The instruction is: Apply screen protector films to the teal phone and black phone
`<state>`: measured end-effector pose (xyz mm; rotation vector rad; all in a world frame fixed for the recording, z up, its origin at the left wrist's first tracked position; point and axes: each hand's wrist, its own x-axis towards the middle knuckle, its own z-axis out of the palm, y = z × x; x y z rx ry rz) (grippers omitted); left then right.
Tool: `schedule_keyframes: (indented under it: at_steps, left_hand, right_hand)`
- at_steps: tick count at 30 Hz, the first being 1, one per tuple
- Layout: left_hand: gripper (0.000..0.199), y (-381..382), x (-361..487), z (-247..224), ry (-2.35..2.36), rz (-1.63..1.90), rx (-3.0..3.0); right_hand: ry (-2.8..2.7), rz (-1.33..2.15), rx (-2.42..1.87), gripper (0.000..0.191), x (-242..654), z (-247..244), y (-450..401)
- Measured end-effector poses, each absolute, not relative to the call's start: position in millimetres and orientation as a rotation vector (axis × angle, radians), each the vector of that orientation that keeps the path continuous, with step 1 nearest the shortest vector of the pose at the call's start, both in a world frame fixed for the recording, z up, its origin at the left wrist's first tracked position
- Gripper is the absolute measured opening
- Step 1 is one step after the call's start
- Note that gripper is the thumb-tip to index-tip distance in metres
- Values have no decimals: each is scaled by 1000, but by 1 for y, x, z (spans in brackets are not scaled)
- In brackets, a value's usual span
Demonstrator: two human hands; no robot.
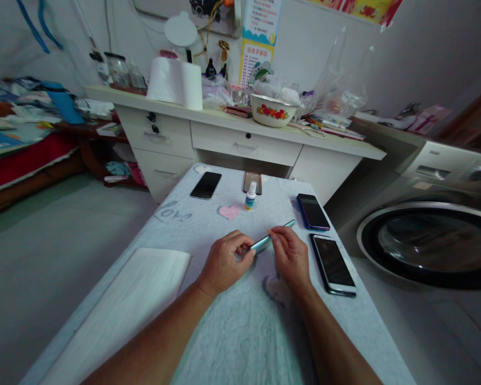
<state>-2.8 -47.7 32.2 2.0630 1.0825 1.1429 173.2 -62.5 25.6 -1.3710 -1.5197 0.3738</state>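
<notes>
Over the middle of the cloth-covered table (232, 321), my left hand (229, 261) pinches the near left end of a teal-edged phone (261, 244). My right hand (292, 255) grips the same phone farther along, near its right end. It is tilted so that mostly its thin edge faces me. Beyond the hands stands a small white spray bottle (250, 198) with a blue and yellow label. Behind the bottle lies a clear phone case (257, 182). To the right of my right hand are a white-framed phone (335, 263) and a dark phone with a purple edge (313, 212).
A black phone (206, 185) lies at the table's far left. An open paper booklet (144, 289) is beside my left forearm. Behind the table runs a white desk (240, 133) bearing a flowered bowl (273, 111) and a paper roll (192, 85). A washing machine (428, 176) stands right.
</notes>
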Motion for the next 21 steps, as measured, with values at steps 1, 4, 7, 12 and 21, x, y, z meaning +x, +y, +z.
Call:
schedule_keyframes:
  at_steps: [1, 4, 7, 12, 21]
  left_hand:
    - [6, -48, -3, 32, 1083, 1143, 2063]
    - [6, -48, -2, 33, 1087, 1149, 2064]
    - [5, -48, -3, 32, 1085, 1156, 2071]
    - [6, -49, -3, 31, 1083, 1158, 2074]
    - [6, -48, -3, 32, 1079, 1161, 2064]
  right_hand:
    - [-1510, 387, -1369, 13, 173, 26, -63]
    - [-1482, 421, -1368, 14, 174, 24, -62]
    - [-1451, 459, -1355, 15, 174, 24, -61]
    - [-1419, 490, -1346, 17, 173, 27, -61]
    - [-1393, 499, -1361, 18, 173, 30, -62]
